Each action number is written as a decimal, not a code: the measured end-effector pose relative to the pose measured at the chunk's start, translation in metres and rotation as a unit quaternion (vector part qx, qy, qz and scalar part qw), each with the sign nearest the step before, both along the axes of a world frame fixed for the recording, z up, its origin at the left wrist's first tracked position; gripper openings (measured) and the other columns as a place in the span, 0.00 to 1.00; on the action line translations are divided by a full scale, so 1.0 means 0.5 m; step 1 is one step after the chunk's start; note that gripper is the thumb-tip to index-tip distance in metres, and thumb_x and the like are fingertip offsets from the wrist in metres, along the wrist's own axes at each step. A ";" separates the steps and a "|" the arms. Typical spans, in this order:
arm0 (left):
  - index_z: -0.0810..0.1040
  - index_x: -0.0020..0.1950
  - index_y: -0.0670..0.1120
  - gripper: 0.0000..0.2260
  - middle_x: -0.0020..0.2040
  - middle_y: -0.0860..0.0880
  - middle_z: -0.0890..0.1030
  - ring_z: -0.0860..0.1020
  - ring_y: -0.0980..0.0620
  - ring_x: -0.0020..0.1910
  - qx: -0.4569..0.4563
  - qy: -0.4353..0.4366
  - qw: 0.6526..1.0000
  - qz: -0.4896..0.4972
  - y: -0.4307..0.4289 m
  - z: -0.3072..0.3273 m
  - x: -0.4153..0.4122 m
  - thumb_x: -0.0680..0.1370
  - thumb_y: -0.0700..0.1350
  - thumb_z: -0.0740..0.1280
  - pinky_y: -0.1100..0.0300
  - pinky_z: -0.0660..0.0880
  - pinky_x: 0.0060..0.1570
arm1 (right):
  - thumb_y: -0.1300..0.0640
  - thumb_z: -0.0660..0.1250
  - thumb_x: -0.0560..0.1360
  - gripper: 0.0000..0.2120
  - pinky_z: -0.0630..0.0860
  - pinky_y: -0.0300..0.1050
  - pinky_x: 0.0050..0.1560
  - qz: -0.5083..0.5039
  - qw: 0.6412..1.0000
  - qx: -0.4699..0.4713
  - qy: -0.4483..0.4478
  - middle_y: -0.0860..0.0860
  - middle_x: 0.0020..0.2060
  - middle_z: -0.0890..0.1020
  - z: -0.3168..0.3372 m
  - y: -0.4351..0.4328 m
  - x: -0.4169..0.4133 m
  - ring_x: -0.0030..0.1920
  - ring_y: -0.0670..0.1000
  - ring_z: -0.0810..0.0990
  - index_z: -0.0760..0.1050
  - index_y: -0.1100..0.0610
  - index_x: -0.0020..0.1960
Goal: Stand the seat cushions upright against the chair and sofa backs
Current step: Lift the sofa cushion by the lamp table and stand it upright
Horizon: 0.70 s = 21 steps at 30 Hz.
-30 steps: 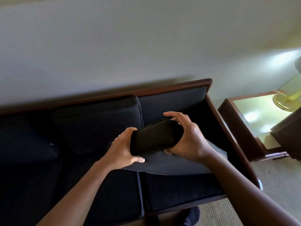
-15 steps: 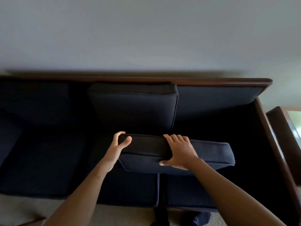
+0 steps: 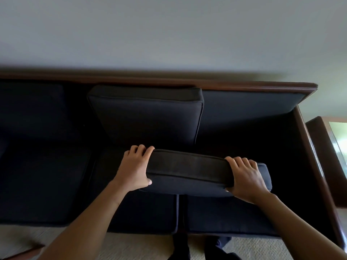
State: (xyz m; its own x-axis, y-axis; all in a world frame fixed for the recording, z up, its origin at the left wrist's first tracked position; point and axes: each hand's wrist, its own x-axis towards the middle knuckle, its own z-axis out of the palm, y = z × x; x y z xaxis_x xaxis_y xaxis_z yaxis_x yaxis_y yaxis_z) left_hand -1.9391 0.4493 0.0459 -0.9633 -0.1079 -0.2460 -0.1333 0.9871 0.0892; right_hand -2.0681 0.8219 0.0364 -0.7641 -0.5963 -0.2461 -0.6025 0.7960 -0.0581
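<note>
Seat cushion (image 3: 189,170) is raised off the sofa (image 3: 234,109) seat and held edge-on to the camera. Its long axis runs left to right, roughly parallel to the sofa back. It sits over the seam between the two near seat sections, offset toward the right one.

Left hand (image 3: 134,168): closed on the cushion's left end, fingers curled over the top edge, thumb pressed on the near face.

Right hand (image 3: 245,178): closed over the cushion toward its right end, fingers draped across the top, thumb below. A short length of cushion shows beyond this hand. Both hands are about equally near the load; neither leads.

Key relation: the free stretch of sofa back lies behind and to the right of the held cushion, away from the person. The middle position is already taken by an upright cushion (image 3: 146,117) leaning on the back rail. Judged next move: push forward and rightward, keeping the long axis level, and lean it beside the standing one.

The seat well under the right section is very dark; whether it is bare or still padded cannot be told with confidence.
</note>
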 end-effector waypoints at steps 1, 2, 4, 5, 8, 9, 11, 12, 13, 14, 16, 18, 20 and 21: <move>0.65 0.79 0.50 0.55 0.65 0.47 0.74 0.74 0.43 0.63 -0.004 0.005 1.000 0.002 0.005 0.001 -0.006 0.57 0.62 0.83 0.46 0.76 0.62 | 0.33 0.76 0.57 0.48 0.71 0.55 0.63 -0.001 1.000 -0.007 0.002 0.49 0.56 0.78 0.002 0.001 0.000 0.55 0.56 0.77 0.69 0.52 0.71; 0.66 0.79 0.51 0.55 0.64 0.48 0.74 0.74 0.43 0.61 -0.001 0.008 1.000 0.008 0.009 0.005 -0.012 0.56 0.62 0.84 0.47 0.76 0.60 | 0.33 0.76 0.57 0.47 0.71 0.55 0.62 0.000 1.000 -0.014 0.004 0.49 0.56 0.78 0.005 0.006 -0.001 0.55 0.55 0.77 0.70 0.52 0.71; 0.67 0.78 0.52 0.54 0.63 0.48 0.75 0.74 0.44 0.60 0.014 0.007 1.000 0.018 0.020 0.014 -0.026 0.56 0.61 0.84 0.47 0.76 0.59 | 0.32 0.76 0.57 0.46 0.72 0.55 0.60 0.000 1.000 -0.020 0.004 0.48 0.55 0.78 0.010 0.021 -0.008 0.53 0.55 0.77 0.70 0.52 0.70; 0.67 0.77 0.52 0.53 0.63 0.49 0.75 0.73 0.45 0.59 0.020 0.006 1.000 0.020 0.031 0.016 -0.034 0.56 0.61 0.84 0.48 0.76 0.59 | 0.32 0.76 0.57 0.46 0.72 0.55 0.60 -0.003 1.000 -0.019 0.003 0.48 0.54 0.78 0.013 0.033 -0.014 0.53 0.55 0.77 0.71 0.52 0.69; 0.69 0.75 0.53 0.51 0.60 0.49 0.75 0.73 0.46 0.57 0.032 0.010 0.999 0.019 0.084 0.020 -0.060 0.55 0.61 0.84 0.50 0.76 0.56 | 0.32 0.76 0.58 0.45 0.72 0.55 0.58 -0.011 1.000 -0.017 0.000 0.47 0.54 0.78 0.023 0.084 -0.034 0.53 0.55 0.77 0.71 0.51 0.69; 0.70 0.74 0.53 0.50 0.59 0.50 0.75 0.73 0.47 0.56 0.035 0.014 0.999 0.017 0.105 0.020 -0.070 0.55 0.61 0.84 0.50 0.76 0.55 | 0.32 0.76 0.58 0.44 0.72 0.55 0.58 -0.014 1.000 -0.018 0.001 0.47 0.54 0.78 0.027 0.106 -0.042 0.53 0.55 0.77 0.71 0.51 0.69; 0.71 0.74 0.53 0.49 0.59 0.50 0.75 0.73 0.47 0.55 0.038 0.021 0.999 0.012 0.155 0.021 -0.096 0.55 0.61 0.84 0.51 0.75 0.54 | 0.35 0.77 0.58 0.43 0.72 0.55 0.57 -0.022 1.000 -0.020 0.000 0.47 0.53 0.78 0.034 0.156 -0.063 0.52 0.55 0.77 0.72 0.51 0.68; 0.71 0.74 0.53 0.49 0.59 0.50 0.75 0.73 0.47 0.55 0.041 0.022 0.999 0.013 0.181 0.023 -0.110 0.56 0.61 0.84 0.51 0.75 0.55 | 0.36 0.77 0.58 0.42 0.72 0.55 0.57 -0.024 1.000 -0.020 -0.001 0.47 0.53 0.78 0.038 0.181 -0.077 0.52 0.55 0.77 0.72 0.51 0.68; 0.71 0.74 0.53 0.48 0.59 0.50 0.74 0.73 0.47 0.55 0.044 0.024 0.999 0.014 0.207 0.024 -0.126 0.56 0.61 0.84 0.52 0.75 0.54 | 0.36 0.76 0.59 0.42 0.72 0.54 0.57 -0.025 1.000 -0.019 -0.001 0.46 0.53 0.78 0.043 0.207 -0.094 0.52 0.55 0.77 0.73 0.51 0.68; 0.71 0.73 0.53 0.48 0.58 0.50 0.74 0.72 0.48 0.55 0.048 0.025 0.998 0.016 0.233 0.026 -0.143 0.56 0.61 0.84 0.52 0.75 0.54 | 0.36 0.76 0.59 0.41 0.72 0.55 0.57 -0.025 1.000 -0.019 -0.001 0.46 0.53 0.78 0.048 0.232 -0.111 0.51 0.55 0.77 0.73 0.52 0.68; 0.71 0.73 0.54 0.48 0.58 0.51 0.74 0.72 0.48 0.54 0.057 0.022 0.998 0.021 0.282 0.028 -0.181 0.56 0.61 0.84 0.52 0.75 0.54 | 0.37 0.75 0.60 0.41 0.72 0.55 0.57 -0.023 0.999 -0.027 0.003 0.47 0.53 0.79 0.056 0.280 -0.152 0.52 0.55 0.78 0.72 0.52 0.69; 0.70 0.73 0.54 0.47 0.58 0.52 0.73 0.72 0.49 0.55 0.069 0.019 0.997 0.028 0.323 0.027 -0.221 0.57 0.61 0.84 0.52 0.75 0.55 | 0.37 0.76 0.61 0.41 0.72 0.56 0.56 -0.017 0.999 -0.036 0.013 0.47 0.53 0.78 0.065 0.322 -0.198 0.52 0.55 0.78 0.71 0.51 0.69; 0.70 0.73 0.54 0.47 0.57 0.53 0.72 0.71 0.50 0.55 0.083 0.018 0.996 0.038 0.362 0.025 -0.259 0.57 0.61 0.84 0.53 0.75 0.55 | 0.31 0.73 0.62 0.42 0.72 0.56 0.55 -0.008 0.999 -0.041 0.024 0.46 0.53 0.78 0.076 0.358 -0.249 0.51 0.54 0.78 0.71 0.50 0.69; 0.70 0.73 0.55 0.48 0.57 0.53 0.72 0.71 0.50 0.55 0.089 0.020 0.995 0.045 0.379 0.025 -0.277 0.57 0.60 0.84 0.53 0.75 0.54 | 0.27 0.71 0.62 0.43 0.73 0.56 0.54 -0.003 0.999 -0.042 0.028 0.46 0.52 0.79 0.082 0.373 -0.276 0.51 0.54 0.78 0.72 0.51 0.69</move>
State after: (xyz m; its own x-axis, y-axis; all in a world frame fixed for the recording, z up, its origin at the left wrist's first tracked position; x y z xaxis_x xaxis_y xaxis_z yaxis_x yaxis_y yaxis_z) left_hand -2.0778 0.6388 0.0582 -0.9610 -0.1527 -0.2307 -0.2137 0.9393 0.2685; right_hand -2.2059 1.0082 0.0772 -0.7782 -0.6091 -0.1527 -0.6026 0.7928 -0.0912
